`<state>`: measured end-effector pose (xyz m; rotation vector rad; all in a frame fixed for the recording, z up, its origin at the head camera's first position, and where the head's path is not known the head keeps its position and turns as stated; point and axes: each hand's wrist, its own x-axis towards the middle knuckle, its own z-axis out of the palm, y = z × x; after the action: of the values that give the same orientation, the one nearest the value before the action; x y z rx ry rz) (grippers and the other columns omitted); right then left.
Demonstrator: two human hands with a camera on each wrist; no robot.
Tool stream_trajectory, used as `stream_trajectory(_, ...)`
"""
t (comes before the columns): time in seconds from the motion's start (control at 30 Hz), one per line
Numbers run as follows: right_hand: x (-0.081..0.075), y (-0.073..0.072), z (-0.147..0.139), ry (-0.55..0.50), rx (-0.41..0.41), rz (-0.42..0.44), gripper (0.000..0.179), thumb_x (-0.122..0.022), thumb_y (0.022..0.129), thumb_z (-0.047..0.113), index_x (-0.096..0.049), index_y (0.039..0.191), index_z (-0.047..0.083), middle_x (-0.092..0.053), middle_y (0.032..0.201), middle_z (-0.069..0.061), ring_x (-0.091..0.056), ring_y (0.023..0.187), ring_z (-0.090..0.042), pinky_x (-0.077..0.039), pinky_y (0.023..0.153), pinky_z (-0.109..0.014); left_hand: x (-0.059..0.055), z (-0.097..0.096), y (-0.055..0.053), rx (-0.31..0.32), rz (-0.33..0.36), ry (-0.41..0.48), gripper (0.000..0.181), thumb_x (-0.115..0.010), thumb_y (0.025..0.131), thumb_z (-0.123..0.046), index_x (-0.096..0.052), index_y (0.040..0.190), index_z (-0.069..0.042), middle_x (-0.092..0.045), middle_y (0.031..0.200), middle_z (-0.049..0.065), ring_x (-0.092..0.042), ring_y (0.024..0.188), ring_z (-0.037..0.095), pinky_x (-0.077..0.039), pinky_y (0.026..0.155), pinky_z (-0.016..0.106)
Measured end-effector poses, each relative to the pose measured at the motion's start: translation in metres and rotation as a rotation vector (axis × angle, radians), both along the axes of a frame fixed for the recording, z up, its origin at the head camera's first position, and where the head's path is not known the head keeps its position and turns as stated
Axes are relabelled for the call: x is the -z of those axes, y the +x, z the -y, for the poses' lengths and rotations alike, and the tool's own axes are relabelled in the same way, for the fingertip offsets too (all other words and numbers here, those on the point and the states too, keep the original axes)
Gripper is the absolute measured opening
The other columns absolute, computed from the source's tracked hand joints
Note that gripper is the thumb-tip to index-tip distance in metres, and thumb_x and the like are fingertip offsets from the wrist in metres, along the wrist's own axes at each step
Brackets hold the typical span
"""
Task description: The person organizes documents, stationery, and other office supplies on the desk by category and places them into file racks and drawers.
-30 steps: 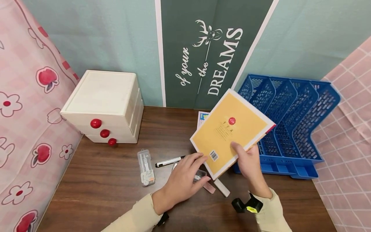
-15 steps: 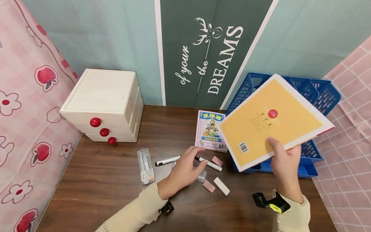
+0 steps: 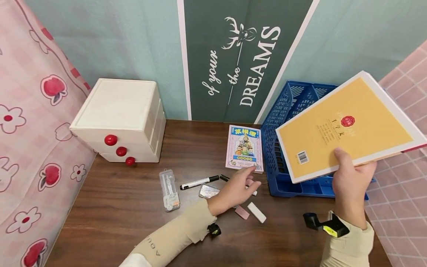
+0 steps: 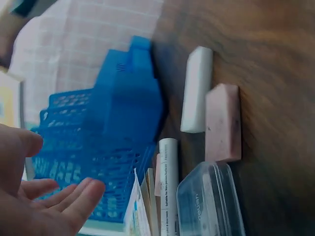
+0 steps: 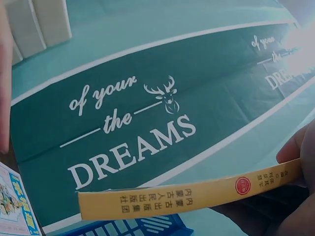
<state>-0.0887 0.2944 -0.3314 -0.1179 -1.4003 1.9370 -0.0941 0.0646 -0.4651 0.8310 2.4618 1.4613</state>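
My right hand (image 3: 353,181) grips a yellow book (image 3: 320,148) with a white border by its near edge, thumb on the cover. The book hangs tilted over the blue file rack (image 3: 275,163) and hides much of it. In the right wrist view the book's yellow spine (image 5: 206,196) shows. My left hand (image 3: 233,191) hovers over the small stationery with fingers loosely spread, holding nothing. Just beyond its fingertips lies a smaller illustrated book (image 3: 245,146). Beneath and around that hand are a white eraser (image 3: 257,212), a pink eraser (image 3: 242,212) and a clear box (image 4: 209,201).
A white drawer unit (image 3: 115,107) with red knobs stands at the back left. A clear compass case (image 3: 169,191), a black-and-white marker (image 3: 199,182) and a metallic-looking case (image 3: 208,191) lie on the wooden table. A second marker (image 4: 168,187) is partly covered by my left hand.
The yellow book has moved right and up in my right hand, from above the illustrated book to over the rack. My left hand has come off its corner and shifted right.
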Motion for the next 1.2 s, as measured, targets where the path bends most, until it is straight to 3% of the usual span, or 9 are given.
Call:
stream_trajectory(0.3, 0.0, -0.008, -0.005, -0.033, -0.031, -0.089, 0.052, -0.049, 0.088, -0.022, -0.048, 0.137, -0.004, -0.063, 0.129, -0.026, -0.069, 0.111, -0.029, -0.057, 0.087, -0.028, 0.011, -0.04, 0.001, 0.266, -0.757, -0.55, 0.044, -0.053, 0.108, -0.031, -0.052, 0.151, -0.02, -0.046, 0.157, 0.004, -0.041, 0.145, 0.016, -0.032, 0.117, 0.025)
stream_trajectory(0.5, 0.004, -0.012, -0.007, -0.052, -0.024, -0.076, 0.061, -0.048, 0.088, -0.023, -0.042, 0.143, 0.002, -0.059, 0.133, -0.025, -0.067, 0.115, -0.029, -0.057, 0.087, -0.028, 0.022, -0.059, 0.001, 0.432, -0.871, -0.764, 0.045, -0.047, 0.109, -0.014, -0.046, 0.154, -0.021, -0.044, 0.157, -0.005, -0.033, 0.149, 0.013, -0.02, 0.121, 0.024)
stream_trajectory(0.57, 0.004, -0.014, -0.008, -0.042, -0.014, -0.05, 0.06, -0.049, 0.088, -0.022, -0.042, 0.143, 0.002, -0.06, 0.132, -0.024, -0.067, 0.114, -0.028, -0.057, 0.086, -0.027, 0.025, -0.059, -0.002, 0.454, -0.872, -0.735, 0.045, -0.049, 0.108, -0.014, -0.048, 0.153, -0.019, -0.046, 0.156, -0.005, -0.035, 0.148, 0.013, -0.021, 0.12, 0.023)
stream_trajectory(0.63, 0.005, -0.016, -0.011, -0.014, 0.001, -0.012, 0.059, -0.05, 0.089, -0.021, -0.043, 0.142, 0.003, -0.061, 0.131, -0.022, -0.068, 0.114, -0.026, -0.057, 0.086, -0.026, 0.035, -0.058, -0.012, 0.474, -0.826, -0.607, 0.054, -0.056, 0.104, -0.039, -0.049, 0.152, -0.015, -0.048, 0.155, -0.002, -0.036, 0.148, 0.016, -0.022, 0.12, 0.025)
stream_trajectory(0.73, 0.004, -0.019, -0.015, 0.044, 0.026, 0.077, 0.053, -0.053, 0.09, -0.016, -0.046, 0.138, 0.004, -0.064, 0.127, -0.017, -0.07, 0.109, -0.021, -0.057, 0.083, -0.023, 0.042, -0.047, -0.024, 0.616, -0.554, -0.214, 0.099, -0.08, 0.075, -0.049, -0.043, 0.15, 0.004, -0.046, 0.155, 0.016, -0.032, 0.15, 0.025, -0.019, 0.121, 0.026)
stream_trajectory(0.8, 0.005, -0.022, -0.019, 0.091, 0.034, 0.14, 0.049, -0.055, 0.091, -0.012, -0.048, 0.136, 0.006, -0.066, 0.125, -0.014, -0.072, 0.103, -0.016, -0.056, 0.08, -0.02, 0.049, -0.041, -0.029, 0.735, -0.336, 0.062, 0.116, -0.081, 0.06, -0.046, -0.035, 0.147, 0.015, -0.038, 0.155, 0.029, -0.026, 0.152, 0.033, -0.017, 0.123, 0.03)
stream_trajectory(0.87, 0.005, -0.024, -0.023, 0.138, 0.035, 0.188, 0.045, -0.057, 0.092, -0.009, -0.05, 0.134, 0.006, -0.068, 0.123, -0.011, -0.073, 0.098, -0.012, -0.056, 0.078, -0.018, 0.048, -0.034, -0.028, 0.829, -0.178, 0.244, 0.119, -0.075, 0.065, -0.052, -0.029, 0.144, 0.024, -0.031, 0.152, 0.039, -0.02, 0.152, 0.039, -0.013, 0.124, 0.032)
stream_trajectory(1.03, 0.008, -0.027, -0.029, 0.218, 0.031, 0.21, 0.041, -0.058, 0.092, -0.006, -0.053, 0.131, 0.006, -0.069, 0.122, -0.01, -0.073, 0.094, -0.008, -0.054, 0.076, -0.016, 0.056, -0.035, -0.026, 0.843, -0.151, 0.346, 0.146, -0.033, 0.069, -0.099, -0.023, 0.142, 0.027, -0.026, 0.151, 0.043, -0.014, 0.152, 0.043, -0.012, 0.124, 0.037)
stream_trajectory(1.2, 0.018, -0.036, -0.031, 0.328, 0.001, 0.208, 0.036, -0.057, 0.093, -0.007, -0.059, 0.127, 0.005, -0.072, 0.116, -0.006, -0.073, 0.093, -0.007, -0.055, 0.075, -0.015, 0.058, -0.035, -0.025, 0.847, -0.119, 0.368, 0.142, -0.041, 0.07, -0.093, -0.022, 0.142, 0.027, -0.024, 0.151, 0.044, -0.012, 0.152, 0.044, -0.011, 0.124, 0.038)
